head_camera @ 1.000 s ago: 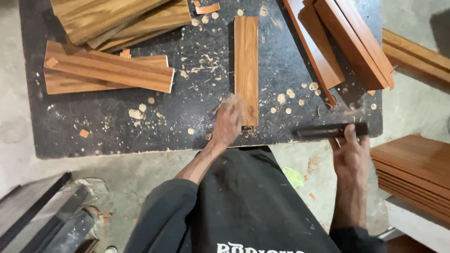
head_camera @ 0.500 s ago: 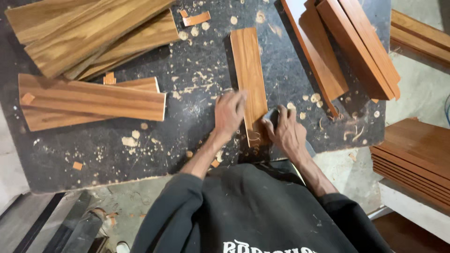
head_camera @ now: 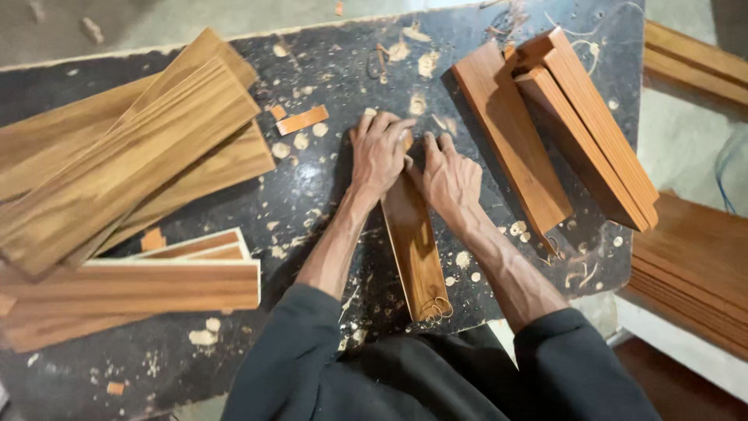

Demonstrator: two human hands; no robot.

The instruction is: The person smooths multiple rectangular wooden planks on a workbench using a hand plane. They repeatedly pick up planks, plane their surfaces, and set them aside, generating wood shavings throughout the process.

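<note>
Head view: left hand (head_camera: 380, 152) and right hand (head_camera: 449, 181) both lie palm-down, fingers curled over the far end of a narrow reddish-brown wooden board (head_camera: 416, 248), gripping it. Board lies flat on the black, chip-strewn worktable (head_camera: 312, 203), between stacked wooden planks (head_camera: 117, 171) and upright boards (head_camera: 561, 132).

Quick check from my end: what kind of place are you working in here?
Most likely a woodworking shop. Both hands, left hand and right hand, press a wooden plank on a dark workbench strewn with wood shavings, with stacks of planks on either side.
</note>
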